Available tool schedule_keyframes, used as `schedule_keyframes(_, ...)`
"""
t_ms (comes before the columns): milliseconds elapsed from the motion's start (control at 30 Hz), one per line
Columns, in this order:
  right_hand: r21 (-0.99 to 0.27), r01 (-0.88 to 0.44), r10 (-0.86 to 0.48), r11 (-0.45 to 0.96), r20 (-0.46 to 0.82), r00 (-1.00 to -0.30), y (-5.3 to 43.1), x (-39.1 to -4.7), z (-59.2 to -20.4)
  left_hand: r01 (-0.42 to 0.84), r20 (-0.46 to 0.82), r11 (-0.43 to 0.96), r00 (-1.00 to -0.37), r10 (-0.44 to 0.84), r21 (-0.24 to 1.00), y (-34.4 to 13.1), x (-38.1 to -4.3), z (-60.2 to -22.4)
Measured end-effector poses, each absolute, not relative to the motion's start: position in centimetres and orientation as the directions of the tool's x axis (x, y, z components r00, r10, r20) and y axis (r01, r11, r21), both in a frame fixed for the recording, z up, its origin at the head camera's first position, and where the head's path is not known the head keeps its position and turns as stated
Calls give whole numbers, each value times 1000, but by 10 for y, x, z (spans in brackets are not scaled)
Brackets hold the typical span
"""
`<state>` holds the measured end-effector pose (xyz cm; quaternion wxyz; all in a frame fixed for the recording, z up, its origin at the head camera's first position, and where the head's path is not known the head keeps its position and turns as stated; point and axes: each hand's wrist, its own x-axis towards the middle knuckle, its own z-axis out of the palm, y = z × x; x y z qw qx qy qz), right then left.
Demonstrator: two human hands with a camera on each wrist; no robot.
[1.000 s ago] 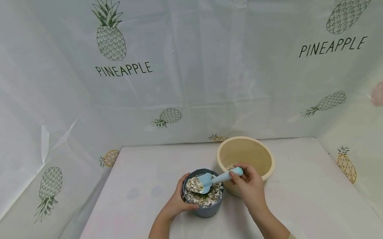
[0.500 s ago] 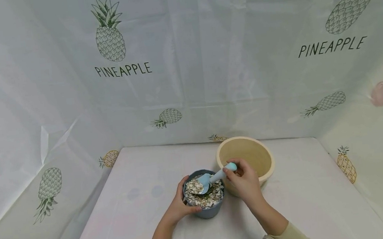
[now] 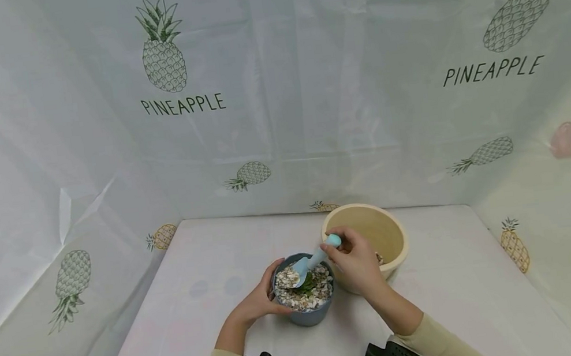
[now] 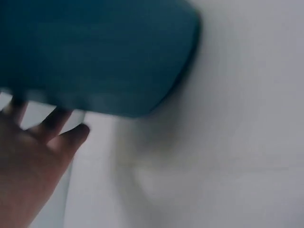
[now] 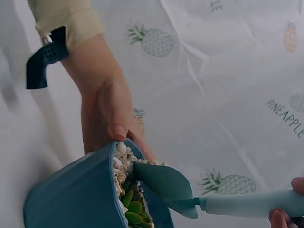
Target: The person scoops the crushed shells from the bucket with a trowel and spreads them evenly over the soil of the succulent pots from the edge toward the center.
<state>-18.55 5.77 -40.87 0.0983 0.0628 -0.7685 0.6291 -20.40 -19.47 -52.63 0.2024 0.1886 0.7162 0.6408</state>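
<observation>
A blue-grey flower pot [image 3: 309, 317] stands near the middle of the table, filled with pale shells and stone chips around a small green succulent [image 5: 135, 207]. My left hand [image 3: 258, 305] grips the pot's left side, thumb at the front rim and fingers around the back. In the right wrist view that thumb lies right at the rim. My right hand [image 3: 359, 262] pinches the handle of a light blue toy-like trowel [image 3: 301, 270] from above. The trowel's blade [image 5: 166, 183] dips into the chips beside the plant. Only the pot's lower wall shows in the left wrist view.
A cream-coloured bucket [image 3: 403, 254] stands just behind and right of the pot, with a few chips [image 3: 379, 258] inside. White table cloth [image 3: 202, 326] surrounds both. A pineapple-print curtain [image 3: 284, 114] closes off the back and sides.
My right hand has shifted left and slightly up, tipping the trowel's handle steeper. The blade has drawn aside a little, so more of the green succulent shows. My left hand keeps holding the pot.
</observation>
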Motion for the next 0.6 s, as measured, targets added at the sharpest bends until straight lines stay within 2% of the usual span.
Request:
schedule_keyframes(100,-947,-230,10,223,238,-971,57,-187,-405,37,-70,161,-789,610,986,-200,-218,-521)
schedule_keyframes(233,-933,-254,-18,256,258,-966,53,-191,-402,68,-101,227,-750,654,971,-204,-233,-520)
schedule_keyframes(600,-907,-268,-56,326,264,-963,51,-199,-393,66,-87,199,-737,670,978,-202,-235,-522)
